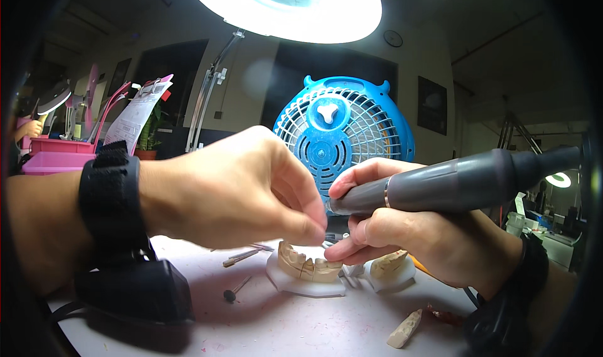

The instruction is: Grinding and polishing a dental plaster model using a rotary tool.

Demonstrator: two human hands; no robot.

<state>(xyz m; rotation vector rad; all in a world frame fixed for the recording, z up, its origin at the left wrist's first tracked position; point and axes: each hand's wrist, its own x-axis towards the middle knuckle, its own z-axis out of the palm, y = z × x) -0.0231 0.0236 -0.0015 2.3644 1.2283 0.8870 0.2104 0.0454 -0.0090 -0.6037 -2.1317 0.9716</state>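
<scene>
My right hand (414, 234) grips a dark grey rotary handpiece (440, 184), held nearly level with its front end pointing left. Close to that front end, my left hand (245, 184) is closed in a pinch; whatever lies between thumb and fingers is hidden. Just under both hands stands a beige dental model (304, 266) on a white base, with cut lines between its teeth. The right hand's lower fingers reach down over this model's right side. Another beige dental model (388, 266) on a white base sits to the right, partly behind the right hand.
On the white table (264, 332) lie a small dark-headed bur (233, 292), several thin bits (246, 255) and a beige plaster piece (405, 329). A blue fan (342, 128) stands behind, beneath a lit ring lamp (352, 18). Pink trays (56, 162) and a clipboard (135, 115) are left.
</scene>
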